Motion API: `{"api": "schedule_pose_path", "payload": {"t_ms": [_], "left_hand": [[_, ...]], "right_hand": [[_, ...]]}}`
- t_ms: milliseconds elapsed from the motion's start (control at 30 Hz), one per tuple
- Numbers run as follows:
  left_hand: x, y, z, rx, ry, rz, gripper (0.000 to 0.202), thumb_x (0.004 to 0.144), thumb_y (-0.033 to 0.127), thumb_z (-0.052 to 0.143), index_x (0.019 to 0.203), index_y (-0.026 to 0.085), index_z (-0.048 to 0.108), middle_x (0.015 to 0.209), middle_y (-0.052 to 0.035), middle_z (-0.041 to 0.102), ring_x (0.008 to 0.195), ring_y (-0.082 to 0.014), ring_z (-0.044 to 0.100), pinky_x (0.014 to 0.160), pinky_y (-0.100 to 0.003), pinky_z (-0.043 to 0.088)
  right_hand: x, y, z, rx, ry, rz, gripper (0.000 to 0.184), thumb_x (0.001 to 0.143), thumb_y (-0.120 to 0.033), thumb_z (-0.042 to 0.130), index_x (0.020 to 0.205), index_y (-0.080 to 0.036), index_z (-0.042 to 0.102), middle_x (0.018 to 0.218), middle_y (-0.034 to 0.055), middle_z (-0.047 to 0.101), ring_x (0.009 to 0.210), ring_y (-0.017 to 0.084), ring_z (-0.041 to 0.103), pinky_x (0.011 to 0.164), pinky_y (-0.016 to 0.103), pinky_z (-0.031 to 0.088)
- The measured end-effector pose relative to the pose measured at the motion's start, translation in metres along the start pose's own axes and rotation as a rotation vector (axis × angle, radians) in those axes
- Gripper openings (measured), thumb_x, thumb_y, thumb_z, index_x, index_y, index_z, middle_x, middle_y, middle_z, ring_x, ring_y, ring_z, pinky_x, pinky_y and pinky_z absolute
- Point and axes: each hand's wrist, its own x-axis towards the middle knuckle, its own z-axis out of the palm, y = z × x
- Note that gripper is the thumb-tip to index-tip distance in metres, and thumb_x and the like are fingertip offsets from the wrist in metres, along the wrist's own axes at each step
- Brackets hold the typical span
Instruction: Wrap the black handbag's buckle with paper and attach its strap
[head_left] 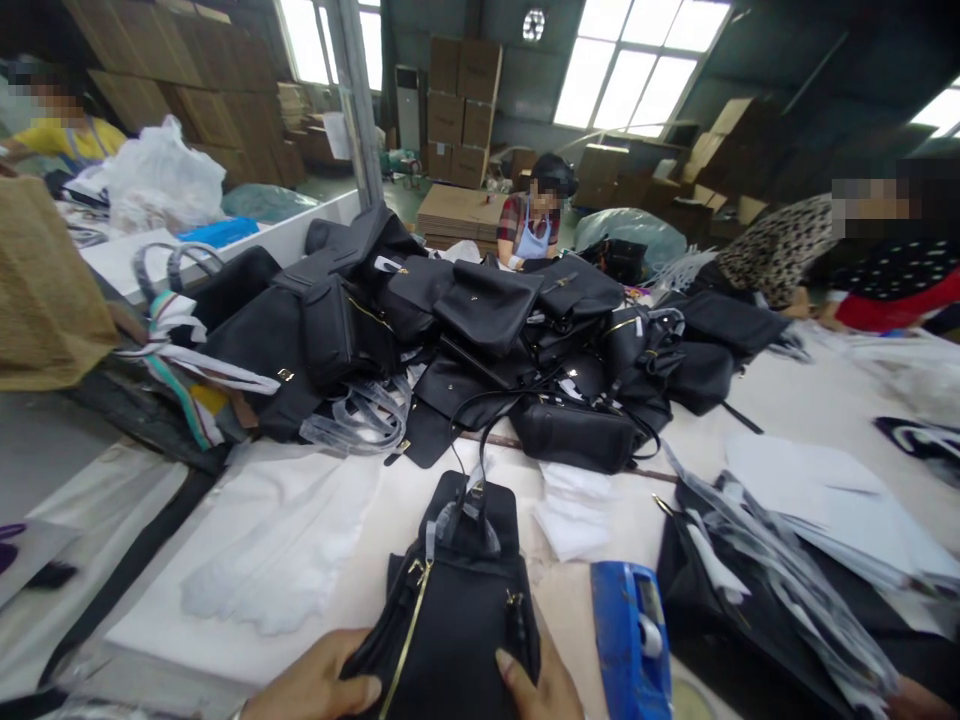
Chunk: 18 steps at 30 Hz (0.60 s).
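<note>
A black backpack (457,630) with a gold zipper down its front lies before me, its top flap and thin handle pointing away. My left hand (319,680) grips its lower left side, thumb on the front near the zipper. On the lower right side my right hand (540,680) holds it too, thumb pressed on the front panel. The undersides of the fingers are hidden by the bag. Clear plastic wrap covers part of the handle base. Just right of the backpack stands a blue tape dispenser (631,640).
A large heap of black bags (487,310) crosses the table's far side. White sheets (285,540) lie at left, white paper (832,490) at right. Another black bag with plastic-wrapped straps (757,600) is at right. Several people work around; one (536,215) sits behind the heap.
</note>
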Motion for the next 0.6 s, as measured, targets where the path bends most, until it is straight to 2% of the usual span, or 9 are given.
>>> {"api": "schedule_pose_path", "payload": {"t_ms": [67, 133, 233, 333, 433, 500, 600], "left_hand": [[0.004, -0.011, 0.007, -0.159, -0.012, 0.044, 0.050, 0.068, 0.058, 0.066, 0.098, 0.018, 0.069, 0.094, -0.0039, 0.072, 0.093, -0.0282, 0.063, 0.083, -0.035, 0.050], [0.019, -0.028, 0.014, -0.280, 0.036, 0.035, 0.056, 0.065, 0.062, 0.067, 0.101, 0.018, 0.068, 0.093, -0.0052, 0.072, 0.093, -0.0292, 0.064, 0.087, -0.038, 0.049], [0.049, -0.054, 0.019, -0.250, 0.183, -0.040, 0.061, 0.058, 0.066, 0.068, 0.094, 0.016, 0.069, 0.089, -0.0076, 0.073, 0.089, -0.0305, 0.066, 0.086, -0.041, 0.050], [0.066, -0.068, 0.013, -0.017, 0.271, -0.111, 0.058, 0.062, 0.063, 0.064, 0.095, 0.015, 0.069, 0.093, -0.0096, 0.073, 0.094, -0.0321, 0.064, 0.087, -0.041, 0.049], [0.064, -0.070, 0.008, 0.246, 0.284, -0.127, 0.048, 0.076, 0.048, 0.052, 0.109, 0.016, 0.065, 0.109, -0.0097, 0.070, 0.109, -0.0303, 0.059, 0.095, -0.040, 0.045], [0.060, -0.064, 0.011, 0.459, 0.286, -0.123, 0.053, 0.080, 0.034, 0.044, 0.127, 0.014, 0.053, 0.127, -0.0110, 0.061, 0.119, -0.0271, 0.053, 0.103, -0.037, 0.039], [0.059, -0.044, 0.025, 0.837, 0.340, -0.137, 0.077, 0.073, 0.016, 0.043, 0.146, 0.008, 0.020, 0.150, -0.0142, 0.031, 0.135, -0.0246, 0.035, 0.110, -0.035, 0.029]], "right_hand": [[0.003, 0.004, -0.006, -0.030, 0.003, 0.009, 0.053, 0.078, -0.052, 0.052, 0.122, -0.022, 0.054, 0.110, 0.0104, 0.068, 0.109, 0.030, 0.061, 0.089, 0.036, 0.047], [0.010, 0.009, -0.004, -0.076, 0.013, 0.021, 0.056, 0.080, -0.051, 0.049, 0.127, -0.020, 0.049, 0.115, 0.0120, 0.066, 0.110, 0.030, 0.060, 0.089, 0.036, 0.047], [0.024, 0.015, 0.007, -0.077, -0.004, 0.012, 0.061, 0.084, -0.049, 0.044, 0.134, -0.015, 0.037, 0.124, 0.0149, 0.060, 0.115, 0.029, 0.057, 0.092, 0.036, 0.045], [0.032, 0.018, 0.014, -0.041, -0.049, -0.011, 0.060, 0.088, -0.049, 0.039, 0.136, -0.014, 0.031, 0.127, 0.0150, 0.059, 0.116, 0.027, 0.057, 0.094, 0.035, 0.044], [0.033, 0.019, 0.013, -0.032, -0.054, -0.019, 0.060, 0.088, -0.049, 0.039, 0.136, -0.014, 0.031, 0.127, 0.0146, 0.058, 0.116, 0.026, 0.057, 0.095, 0.033, 0.044], [0.033, 0.019, 0.012, -0.049, -0.050, -0.022, 0.060, 0.088, -0.049, 0.039, 0.137, -0.015, 0.030, 0.129, 0.0138, 0.057, 0.117, 0.026, 0.056, 0.095, 0.033, 0.044], [0.036, 0.017, 0.014, -0.143, -0.052, -0.014, 0.061, 0.088, -0.049, 0.041, 0.137, -0.014, 0.030, 0.130, 0.0152, 0.055, 0.118, 0.029, 0.055, 0.095, 0.036, 0.043]]}}
